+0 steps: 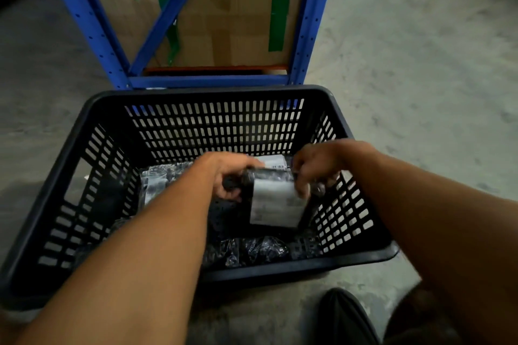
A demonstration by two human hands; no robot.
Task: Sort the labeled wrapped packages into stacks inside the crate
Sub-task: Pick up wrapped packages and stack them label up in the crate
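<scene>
Dim warehouse floor, head view looking down into a black slotted crate (92, 109) set on bare concrete (420, 78).

Both forearms reaching in over the near rim. Left hand (228, 176) curled around the left end of a dark wrapped package (273, 199) — fingers closed on its upper edge. Right hand (314, 169) closed on the same package at the upper right corner, thumb side pressing the wrap. Package held upright-tilted above the crate floor, toward the right half of the crate, white printed label (276, 206) facing the camera; text blurred, unreadable.

Behind the held package, against the far wall: another package with a white barcode label (276, 162), partly hidden by the hands. At far left inside the crate, a glossy wrapped package (157, 182), shiny plastic catching light. Along the near wall, more dark crinkled wrapped packages (263, 251) lying flat — count unclear in the shadow.

Beyond the crate, just past its far rim: blue steel rack frame (173, 5) with diagonal brace, cardboard boxes (229, 17) behind it bearing strips of green tape (279, 14). Dark shoe (344, 316) on the floor at bottom right, near the crate's near corner.
</scene>
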